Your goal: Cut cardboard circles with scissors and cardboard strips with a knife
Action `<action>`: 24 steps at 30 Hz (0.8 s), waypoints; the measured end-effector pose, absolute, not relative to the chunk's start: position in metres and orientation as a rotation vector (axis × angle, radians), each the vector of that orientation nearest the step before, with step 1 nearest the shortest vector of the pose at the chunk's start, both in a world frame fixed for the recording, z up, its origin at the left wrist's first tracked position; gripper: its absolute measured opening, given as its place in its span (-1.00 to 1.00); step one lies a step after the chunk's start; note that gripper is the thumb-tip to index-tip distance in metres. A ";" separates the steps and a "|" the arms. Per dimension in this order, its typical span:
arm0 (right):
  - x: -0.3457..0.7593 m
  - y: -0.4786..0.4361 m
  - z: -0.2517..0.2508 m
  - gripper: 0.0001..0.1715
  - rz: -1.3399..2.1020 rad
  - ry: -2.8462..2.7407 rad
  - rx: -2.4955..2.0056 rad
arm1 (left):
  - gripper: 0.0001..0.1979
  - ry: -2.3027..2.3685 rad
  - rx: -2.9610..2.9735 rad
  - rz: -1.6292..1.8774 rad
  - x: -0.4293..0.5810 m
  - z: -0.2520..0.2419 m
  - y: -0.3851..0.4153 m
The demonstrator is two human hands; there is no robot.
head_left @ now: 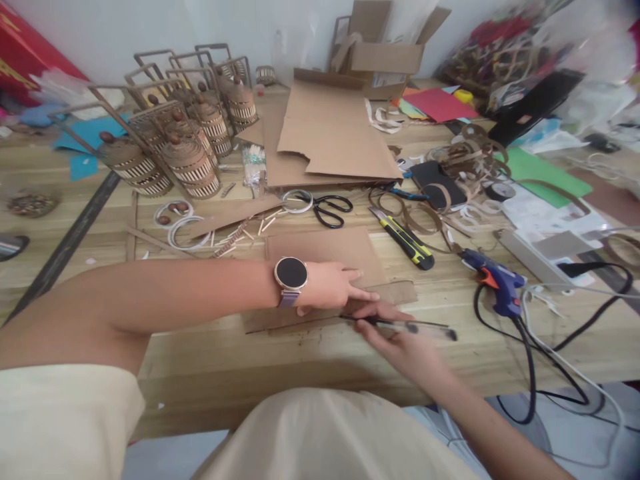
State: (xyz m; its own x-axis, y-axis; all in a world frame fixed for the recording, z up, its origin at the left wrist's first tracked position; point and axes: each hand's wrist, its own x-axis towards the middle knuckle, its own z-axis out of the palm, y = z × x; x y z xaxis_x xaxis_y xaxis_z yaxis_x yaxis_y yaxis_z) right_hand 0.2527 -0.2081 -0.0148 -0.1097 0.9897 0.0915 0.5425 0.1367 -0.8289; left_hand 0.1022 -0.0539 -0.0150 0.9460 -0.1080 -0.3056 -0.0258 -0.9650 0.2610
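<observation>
My left hand (330, 283), with a watch (291, 273) on its wrist, lies flat with fingers spread on brown cardboard. Beneath it are a cardboard sheet (345, 243) and a narrow cardboard strip (400, 292) that slants across the sheet's near part. In my right hand (395, 340) is a slim pen (425, 329) with a clear barrel and dark ends, slightly blurred. Its tip points left, at the near edge of the cardboard, close below my left hand. My right fingers are wrapped round the pen near its tip.
Beyond the cardboard lie scissors (333, 210), a yellow-black utility knife (403, 239) and white rings (189, 232). A blue glue gun (495, 280) with looping cables is at right. Several lantern-like crafts (190, 167) stand back left; larger cardboard (335, 127) and an open box (385, 60) are behind.
</observation>
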 end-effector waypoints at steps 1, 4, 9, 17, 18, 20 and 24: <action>0.264 -0.210 -0.013 -0.83 0.803 -1.725 -1.574 | -0.56 -0.143 2.843 -0.492 0.102 -0.014 -0.054; 0.298 -0.215 -0.010 -0.73 0.694 -1.659 -1.871 | -0.56 -0.176 2.861 -0.548 0.102 -0.010 -0.056; 0.351 -0.225 -0.003 -0.59 0.427 -1.561 -2.154 | -0.53 -0.181 2.892 -0.587 0.101 -0.002 -0.058; 0.349 -0.189 0.028 -0.72 0.014 -1.756 -2.092 | -0.63 -0.153 2.972 -0.535 0.101 0.001 -0.066; 0.340 -0.177 0.029 -0.71 -0.063 -1.917 -2.230 | -0.65 -0.137 2.988 -0.518 0.098 0.003 -0.068; 0.321 -0.152 0.029 -0.73 -0.066 -2.053 -2.276 | -0.71 -0.092 3.036 -0.458 0.088 0.009 -0.073; 0.291 -0.106 0.018 -0.78 -0.030 -2.234 -2.279 | -0.78 0.068 3.095 -0.268 0.062 0.019 -0.082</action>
